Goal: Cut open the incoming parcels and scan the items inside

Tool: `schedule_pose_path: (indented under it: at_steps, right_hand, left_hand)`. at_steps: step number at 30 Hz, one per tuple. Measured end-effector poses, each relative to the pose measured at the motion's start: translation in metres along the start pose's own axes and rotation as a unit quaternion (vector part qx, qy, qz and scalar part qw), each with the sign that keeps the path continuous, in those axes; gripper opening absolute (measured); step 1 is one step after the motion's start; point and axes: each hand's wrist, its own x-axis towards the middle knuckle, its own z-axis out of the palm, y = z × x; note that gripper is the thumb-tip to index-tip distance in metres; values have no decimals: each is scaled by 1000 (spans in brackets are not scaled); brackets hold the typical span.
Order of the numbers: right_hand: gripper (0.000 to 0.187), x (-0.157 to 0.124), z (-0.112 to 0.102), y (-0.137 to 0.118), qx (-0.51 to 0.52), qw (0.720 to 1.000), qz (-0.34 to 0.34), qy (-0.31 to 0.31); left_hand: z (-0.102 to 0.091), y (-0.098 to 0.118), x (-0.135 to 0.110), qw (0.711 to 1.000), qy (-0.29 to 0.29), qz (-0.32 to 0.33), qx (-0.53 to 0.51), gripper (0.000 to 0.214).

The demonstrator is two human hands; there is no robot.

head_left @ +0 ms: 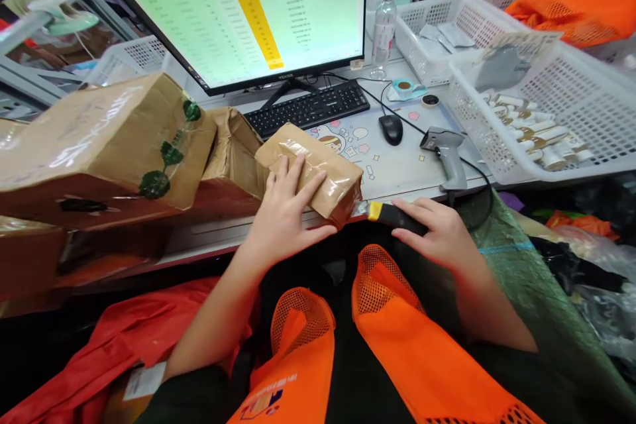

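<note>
Pressing flat on the taped parcel (311,169) at the desk's (397,165) front edge, the left hand (283,212) lies spread; the right hand (440,232) is clamped around a box cutter (392,214).

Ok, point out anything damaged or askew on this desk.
The torn box behind the left hand gapes, its flap crumpled. The large carton beside it sits tilted. The small parcel overhangs the desk edge.

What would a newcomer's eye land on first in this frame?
Probably the small brown taped cardboard parcel at the desk's front edge, with the left hand flat on it and the right hand gripping a yellow-and-black utility knife at its corner. Behind glows the large monitor with a green spreadsheet; bright orange mesh vest panels fill the foreground.
</note>
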Motion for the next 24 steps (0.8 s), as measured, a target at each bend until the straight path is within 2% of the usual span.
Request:
schedule_pose_path:
  at_steps: [2, 4, 9, 13, 18, 24]
  right_hand:
    - [48, 4, 1, -8, -22, 999, -41, -17]
    - [49, 10, 2, -12, -44, 997, -62, -18]
    - [49, 22, 0, -11, -64, 995, -68, -22]
    - [48, 26, -5, -7, -73, 994, -68, -53]
    - [49, 30, -11, -2, -82, 993, -72, -51]
    - [49, 33, -17, -11, -106, 991, -55, -63]
  left_hand:
    - [17, 11, 2, 998, 54, -15, -10, 95]
    - [28, 14, 6, 995, 94, -16, -22, 89]
    - [34, 9, 11, 991, 130, 15, -29, 80]
    - [31, 9, 11, 991, 129, 13, -27, 81]
    - [30, 11, 12, 993, 114, 6, -17, 80]
    - [32, 11, 14, 993, 118, -6, -23, 75]
